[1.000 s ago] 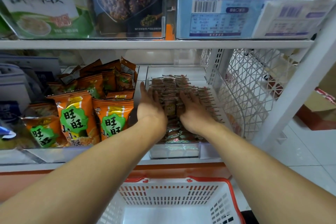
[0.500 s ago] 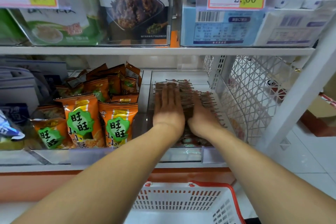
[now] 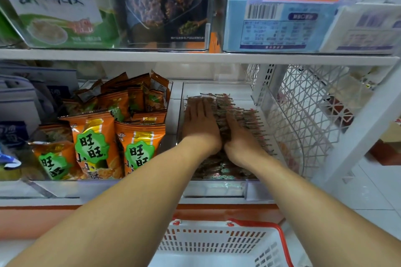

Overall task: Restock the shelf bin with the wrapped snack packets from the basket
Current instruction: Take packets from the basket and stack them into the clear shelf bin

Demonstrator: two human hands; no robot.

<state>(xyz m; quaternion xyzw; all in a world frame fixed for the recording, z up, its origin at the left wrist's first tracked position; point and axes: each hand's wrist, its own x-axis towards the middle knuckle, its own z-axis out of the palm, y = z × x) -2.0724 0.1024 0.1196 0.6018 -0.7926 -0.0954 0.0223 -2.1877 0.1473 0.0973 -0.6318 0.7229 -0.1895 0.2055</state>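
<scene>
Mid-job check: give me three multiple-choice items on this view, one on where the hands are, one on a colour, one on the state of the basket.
1. Where are both hands?
A. Inside the basket
B. On the wrapped snack packets in the clear shelf bin
C. On the orange bags

2. What colour is the basket's rim?
A. Red
B. Blue
C. Green

3. What does the visible part of the basket hold?
A. Orange bags
B. Boxes
C. No packets

Answers:
1. B: the left hand and right hand lie with straight fingers on the wrapped snack packets in the clear shelf bin, right of the orange bags.
2. A: the basket is white with a red rim.
3. C: its visible floor is bare; the near part is out of frame.
</scene>
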